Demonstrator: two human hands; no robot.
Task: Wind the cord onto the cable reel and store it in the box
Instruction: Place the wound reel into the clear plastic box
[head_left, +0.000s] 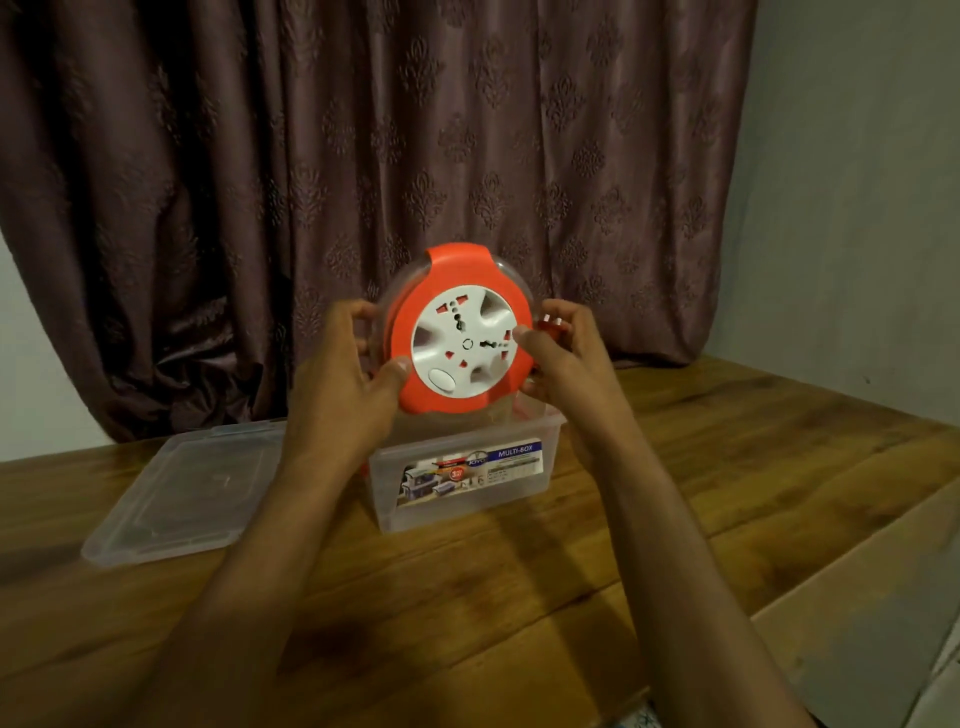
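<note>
An orange cable reel (457, 291) with a white socket face is held upright in the air, just above the clear plastic box (467, 493). My left hand (345, 374) grips its left rim, thumb on the orange front. My right hand (563, 353) holds the right rim, thumb on the white face, fingers curled round a small orange part (549, 326) at the edge. The box stands open on the wooden table and bears a "MULTI-BOX" label. The cord itself is not plainly visible.
The box's clear lid (182, 499) lies flat on the table to the left. A dark patterned curtain (415, 156) hangs behind the table. A wall stands on the right, and the table's (727, 467) near right edge runs diagonally.
</note>
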